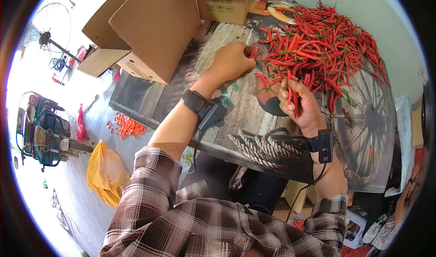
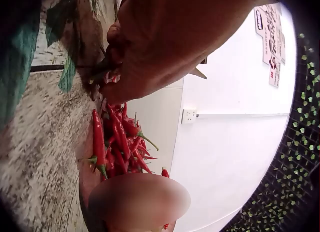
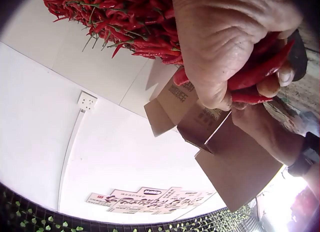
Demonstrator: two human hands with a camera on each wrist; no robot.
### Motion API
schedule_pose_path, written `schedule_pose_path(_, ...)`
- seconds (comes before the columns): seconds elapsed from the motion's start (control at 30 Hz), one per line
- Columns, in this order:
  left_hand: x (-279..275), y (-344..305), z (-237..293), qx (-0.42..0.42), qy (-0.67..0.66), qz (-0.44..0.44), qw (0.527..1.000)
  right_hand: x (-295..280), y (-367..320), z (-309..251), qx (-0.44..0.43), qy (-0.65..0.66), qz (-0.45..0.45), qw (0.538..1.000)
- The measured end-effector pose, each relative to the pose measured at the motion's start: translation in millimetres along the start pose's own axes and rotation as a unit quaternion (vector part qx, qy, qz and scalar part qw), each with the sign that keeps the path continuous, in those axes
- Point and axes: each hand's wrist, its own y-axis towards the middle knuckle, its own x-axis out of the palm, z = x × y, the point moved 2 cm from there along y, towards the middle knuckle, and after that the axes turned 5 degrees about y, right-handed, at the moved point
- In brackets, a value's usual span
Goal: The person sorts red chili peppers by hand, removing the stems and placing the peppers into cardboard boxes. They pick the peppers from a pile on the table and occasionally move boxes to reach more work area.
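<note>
My right hand [image 1: 299,102] grips several red chilies [image 3: 262,69] with curled fingers, in front of a big heap of red chilies [image 1: 318,43]. Their red bodies show between fingers and palm in the right wrist view. My left hand [image 1: 230,61] is bent low over the wooden tabletop, left of the heap, its fingers curled around a few red chilies [image 1: 253,52] whose tips stick out on the far side. From the left wrist, the back of that hand [image 2: 165,47] hides most of what it holds. A loose chili [image 1: 262,80] lies between the hands.
An open cardboard box [image 1: 159,30] stands at the table's left, a second carton [image 1: 225,5] behind it. Coiled rope [image 1: 268,148] is pictured near the front edge of the tabletop [image 1: 150,98]. Orange-red pieces [image 1: 125,126] and a yellow bag [image 1: 106,173] are on the floor.
</note>
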Motion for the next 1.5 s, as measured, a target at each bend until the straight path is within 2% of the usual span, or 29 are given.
schedule_pose_path(0.03,1.2,1.4,-2.7,-0.001,0.0,0.001,1.0,1.8,-1.1,-0.5,0.002,-0.014,0.017,1.0)
schedule_pose_path(0.1,-2.5,5.2,-3.6,0.017,-0.162,0.036,0.986,5.0,-2.5,-1.1,-0.003,-0.02,0.034,0.999)
schedule_pose_path(0.13,-5.3,7.3,-2.0,0.018,-0.161,0.037,0.986,5.6,-2.8,-1.2,-0.008,-0.027,0.054,0.998)
schedule_pose_path(0.17,-5.0,10.1,-3.0,-0.071,-0.372,-0.014,0.925,6.4,-2.3,-0.8,-0.009,-0.027,0.053,0.998)
schedule_pose_path(0.2,-3.5,12.2,-1.7,-0.154,-0.562,-0.064,0.81,7.3,-1.7,-0.6,-0.015,-0.036,0.046,0.998)
schedule_pose_path(0.23,-4.7,16.5,-0.1,-0.152,-0.562,-0.064,0.81,8.5,-1.4,-0.6,-0.022,-0.046,0.041,0.998)
schedule_pose_path(0.3,-7.2,22.9,10.1,-0.148,-0.797,-0.106,0.576,11.1,-2.5,0.7,-0.029,-0.06,0.042,0.997)
schedule_pose_path(0.33,-8.8,25.3,16.5,-0.142,-0.828,-0.109,0.532,12.6,-2.9,1.3,-0.036,-0.072,0.044,0.996)
schedule_pose_path(0.37,-10.4,28.6,23.2,-0.14,-0.828,-0.111,0.531,13.0,-2.8,2.3,-0.038,-0.073,0.046,0.996)
schedule_pose_path(0.47,-12.9,43.8,39.9,-0.1,-0.902,-0.135,0.398,24.3,-3.7,5.7,-0.051,-0.176,0.078,0.98)
schedule_pose_path(0.5,-11.7,45.8,43.3,-0.097,-0.902,-0.138,0.397,28.9,-3.1,9.5,-0.055,-0.178,0.079,0.979)
schedule_pose_path(0.57,-9.0,49.5,50.1,-0.115,-0.932,-0.11,0.327,35.4,-3.9,15.6,-0.08,-0.232,0.102,0.964)
schedule_pose_path(0.6,-5.1,51.7,52.1,-0.112,-0.933,-0.112,0.324,40.6,-6.9,19.1,-0.074,-0.268,0.098,0.956)
schedule_pose_path(0.67,5.6,52.7,52.3,-0.153,-0.95,-0.043,0.268,54.4,-12.0,29.7,-0.08,-0.296,0.089,0.948)
schedule_pose_path(0.73,14.0,54.7,52.2,-0.16,-0.954,-0.053,0.249,61.7,-14.6,39.3,-0.081,-0.321,0.078,0.94)
schedule_pose_path(0.8,18.7,54.2,54.0,-0.166,-0.956,-0.064,0.234,66.9,-15.6,44.5,-0.135,-0.318,0.04,0.938)
schedule_pose_path(0.97,23.1,51.9,66.8,-0.153,-0.969,-0.047,0.189,66.8,-15.6,51.3,-0.157,-0.288,0.062,0.943)
schedule_pose_path(1.0,25.6,52.3,67.4,-0.152,-0.969,-0.047,0.188,67.2,-16.3,51.8,-0.158,-0.296,0.064,0.94)
schedule_pose_path(1.03,28.2,52.1,68.0,-0.144,-0.965,-0.042,0.217,66.7,-16.9,52.3,-0.157,-0.297,0.064,0.94)
schedule_pose_path(1.07,30.7,52.2,68.5,-0.135,-0.959,-0.036,0.246,66.2,-17.6,52.1,-0.182,-0.337,0.067,0.921)
schedule_pose_path(1.1,32.1,50.5,71.1,-0.136,-0.959,-0.034,0.245,66.1,-18.4,52.3,-0.207,-0.377,0.07,0.9)
schedule_pose_path(1.13,33.6,48.5,72.9,-0.111,-0.922,-0.001,0.37,66.0,-18.5,52.6,-0.204,-0.376,0.071,0.901)
schedule_pose_path(1.17,35.8,46.1,75.6,-0.084,-0.868,0.031,0.488,67.0,-19.1,51.2,-0.224,-0.41,0.065,0.882)
schedule_pose_path(1.2,34.6,41.2,79.9,-0.078,-0.812,0.084,0.572,68.1,-20.5,49.8,-0.244,-0.444,0.061,0.86)
schedule_pose_path(1.23,34.5,38.1,86.1,-0.082,-0.813,0.082,0.571,68.6,-22.2,48.9,-0.241,-0.443,0.064,0.861)
schedule_pose_path(1.3,28.7,33.9,94.1,0.014,-0.634,0.186,0.75,69.3,-23.0,48.9,-0.213,-0.415,0.067,0.882)
schedule_pose_path(1.37,29.1,33.8,97.6,0.043,-0.616,0.189,0.764,66.4,-19.8,51.1,-0.221,-0.416,0.074,0.879)
schedule_pose_path(1.43,28.7,33.2,99.7,0.121,-0.464,0.24,0.844,64.3,-18.5,52.1,-0.232,-0.416,0.081,0.875)
schedule_pose_path(1.5,27.3,28.7,101.9,0.138,-0.417,0.244,0.865,61.8,-18.1,51.4,-0.214,-0.432,0.099,0.871)
